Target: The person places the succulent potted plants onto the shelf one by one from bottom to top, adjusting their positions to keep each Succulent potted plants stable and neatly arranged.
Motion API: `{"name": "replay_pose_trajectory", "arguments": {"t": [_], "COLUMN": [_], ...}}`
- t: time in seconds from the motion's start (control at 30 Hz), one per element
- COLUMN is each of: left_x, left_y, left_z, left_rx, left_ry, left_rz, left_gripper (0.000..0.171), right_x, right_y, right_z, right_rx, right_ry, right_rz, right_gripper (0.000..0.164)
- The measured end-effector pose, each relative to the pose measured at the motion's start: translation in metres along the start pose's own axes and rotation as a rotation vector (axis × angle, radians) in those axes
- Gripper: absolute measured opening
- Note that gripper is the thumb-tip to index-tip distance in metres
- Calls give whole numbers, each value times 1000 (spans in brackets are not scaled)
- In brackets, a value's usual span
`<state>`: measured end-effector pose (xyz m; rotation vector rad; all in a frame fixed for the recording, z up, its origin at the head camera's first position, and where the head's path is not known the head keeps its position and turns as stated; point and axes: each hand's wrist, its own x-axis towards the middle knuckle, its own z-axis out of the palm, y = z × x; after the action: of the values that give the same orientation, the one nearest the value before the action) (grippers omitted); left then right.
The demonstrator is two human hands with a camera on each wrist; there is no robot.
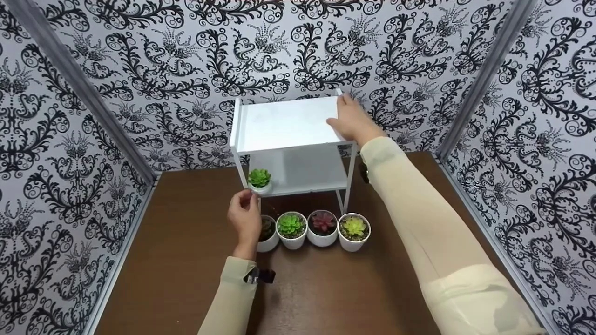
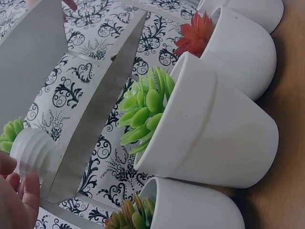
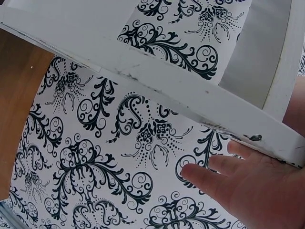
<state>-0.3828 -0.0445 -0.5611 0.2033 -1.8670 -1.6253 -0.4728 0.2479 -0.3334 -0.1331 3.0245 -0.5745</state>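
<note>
Left hand [image 1: 245,219]: I see it lower than the other one, fingers bent, thumb near the fingertips [image 2: 31,183].
Left wrist [image 1: 245,250]: bare, right next to the sleeve [image 1: 231,291].
Left arm: reaching forward.
Right hand [image 1: 354,120]: up high, gripping, thumb sticking out to the side.
Right fingers [image 3: 207,179]: almost straight, little gaps between them.
Right arm [image 1: 414,209]: stretched far out, its sleeve wrinkly near the elbow.

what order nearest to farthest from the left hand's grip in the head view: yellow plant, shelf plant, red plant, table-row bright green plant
1. Shelf plant: lower shelf's left front corner, right by the left hand's grip
2. Table-row bright green plant: just left of the red one
3. Red plant: between green and yellow
4. Yellow plant: row's right end
</note>
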Motion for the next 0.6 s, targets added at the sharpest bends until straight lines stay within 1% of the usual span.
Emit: {"name": "replay_pose_trajectory", "arguments": {"t": [0.1, 0.23, 0.33, 0.47, 0.6], "left_x": [-2, -6, -9, -11, -14], "left_y": [0, 0, 0, -1, -1], "left_z": [-3, -7, -11, -18, -26], "left_rx": [-8, -5, 7, 24, 21], "left_ry": [-19, -65, -89, -106, -114], "left_rz": [1, -13, -11, 4, 27], "left_gripper": [12, 16, 19, 24, 29], "right_x": [0, -1, -1, -2, -3], "right_y": [0, 1, 0, -1, -1], "right_z": [1, 1, 1, 2, 1], "right_rx": [8, 17, 21, 29, 49], "right_ry": [2, 7, 9, 2, 7], "right_rz": [-7, -12, -15, -13, -7], "right_gripper": [89, 89, 89, 89, 89]}}
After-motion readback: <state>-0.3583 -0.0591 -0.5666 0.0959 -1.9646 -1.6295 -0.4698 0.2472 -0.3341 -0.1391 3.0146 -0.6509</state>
